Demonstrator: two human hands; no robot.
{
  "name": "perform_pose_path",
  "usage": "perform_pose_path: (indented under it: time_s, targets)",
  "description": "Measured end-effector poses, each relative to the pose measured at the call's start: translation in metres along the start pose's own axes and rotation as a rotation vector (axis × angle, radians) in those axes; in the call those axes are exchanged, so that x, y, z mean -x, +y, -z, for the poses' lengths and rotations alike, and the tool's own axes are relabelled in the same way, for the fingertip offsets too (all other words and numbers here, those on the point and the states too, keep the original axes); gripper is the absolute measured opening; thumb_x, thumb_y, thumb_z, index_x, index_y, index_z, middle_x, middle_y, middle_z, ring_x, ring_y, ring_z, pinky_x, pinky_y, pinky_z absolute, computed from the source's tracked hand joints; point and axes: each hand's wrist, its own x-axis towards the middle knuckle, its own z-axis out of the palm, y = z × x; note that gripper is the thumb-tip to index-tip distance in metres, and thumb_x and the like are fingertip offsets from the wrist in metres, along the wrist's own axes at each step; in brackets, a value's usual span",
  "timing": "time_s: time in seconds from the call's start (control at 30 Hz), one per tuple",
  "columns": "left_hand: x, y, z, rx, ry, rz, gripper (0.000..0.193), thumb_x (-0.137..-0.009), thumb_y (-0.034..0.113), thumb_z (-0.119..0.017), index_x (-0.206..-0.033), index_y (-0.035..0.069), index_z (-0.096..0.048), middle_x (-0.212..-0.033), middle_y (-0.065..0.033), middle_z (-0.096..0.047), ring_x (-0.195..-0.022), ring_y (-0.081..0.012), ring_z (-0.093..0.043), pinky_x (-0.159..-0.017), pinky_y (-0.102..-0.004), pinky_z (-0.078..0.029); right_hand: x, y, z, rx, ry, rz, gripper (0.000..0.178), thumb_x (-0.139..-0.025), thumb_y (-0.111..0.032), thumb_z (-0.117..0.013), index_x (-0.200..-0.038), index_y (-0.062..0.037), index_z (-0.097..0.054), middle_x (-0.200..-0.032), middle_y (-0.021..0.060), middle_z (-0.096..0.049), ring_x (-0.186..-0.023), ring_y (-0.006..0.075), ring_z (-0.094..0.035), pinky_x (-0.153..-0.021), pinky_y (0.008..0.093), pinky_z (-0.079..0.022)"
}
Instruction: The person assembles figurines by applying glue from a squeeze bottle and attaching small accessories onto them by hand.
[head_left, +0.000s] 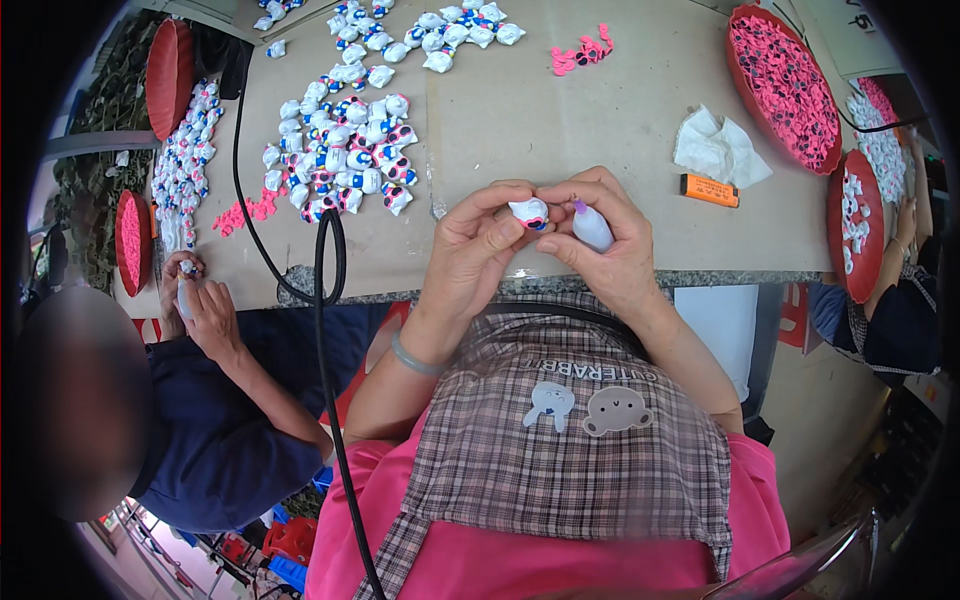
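Above the table's near edge, my left hand (470,240) pinches a small white toy figure (528,211) with pink and dark blue parts. Close beside it, my right hand (628,240) is closed around a small squeeze bottle (592,229) with a purple tip. The tip points up and is near the figure; whether they touch I cannot tell. Many similar white, blue and pink figures (350,150) lie grouped on the table to the left, and more lie behind them. Small pink pieces (582,52) are scattered at the far middle.
A red tray (738,55) of pink pieces stands at far right, near a crumpled tissue (716,146) and orange box (710,190). Another red tray (838,215) holds white pieces. A black cable (322,290) hangs left. Co-workers sit left and right; the left one's hands (205,310) hold a bottle.
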Motion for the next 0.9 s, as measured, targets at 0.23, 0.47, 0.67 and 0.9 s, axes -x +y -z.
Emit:
perform_pose_path:
  time_s: [0.23, 0.47, 0.67, 0.9]
  targets:
    - [-0.002, -0.003, -0.005, -0.153, 0.03, -0.115, 0.024, -0.085, -0.003, -0.062, -0.109, -0.002, -0.061, -0.109, -0.0122, -0.056, -0.103, -0.0208, -0.058, -0.088, -0.0321, -0.051, 0.001, 0.005, -0.003, 0.131, 0.088, 0.056, 0.025, -0.071, -0.005, -0.077, -0.093, -0.0035, -0.065, -0.089, 0.0061, -0.056, -0.081, 0.0159, -0.057, -0.071, 0.027, -0.046]
    - [0.002, -0.007, 0.001, -0.352, 0.034, -0.202, 0.023, -0.082, -0.007, -0.063, -0.104, -0.002, -0.065, -0.103, -0.01, -0.056, -0.097, -0.0173, -0.058, -0.084, -0.0269, -0.05, 0.005, 0.011, -0.005, 0.039, 0.097, 0.014, 0.022, -0.072, -0.004, -0.076, -0.091, -0.0025, -0.066, -0.087, 0.006, -0.056, -0.079, 0.0149, -0.055, -0.07, 0.0266, -0.045]
    - [0.003, -0.007, 0.002, -0.427, 0.063, -0.2, 0.023, -0.082, -0.006, -0.064, -0.104, -0.002, -0.065, -0.103, -0.0096, -0.056, -0.094, -0.0157, -0.059, -0.082, -0.0247, -0.05, 0.007, 0.016, -0.007, -0.042, 0.119, -0.01, 0.022, -0.072, -0.004, -0.076, -0.092, -0.001, -0.067, -0.086, 0.005, -0.055, -0.078, 0.0135, -0.054, -0.07, 0.0255, -0.044]
    - [0.001, -0.006, 0.001, -0.441, 0.071, -0.194, 0.022, -0.082, -0.006, -0.063, -0.104, -0.001, -0.065, -0.103, -0.0093, -0.057, -0.093, -0.0146, -0.059, -0.08, -0.0232, -0.049, 0.005, 0.018, -0.005, -0.034, 0.118, -0.012, 0.022, -0.072, -0.003, -0.076, -0.093, -0.0003, -0.067, -0.085, 0.0048, -0.055, -0.078, 0.0133, -0.054, -0.07, 0.0256, -0.044]
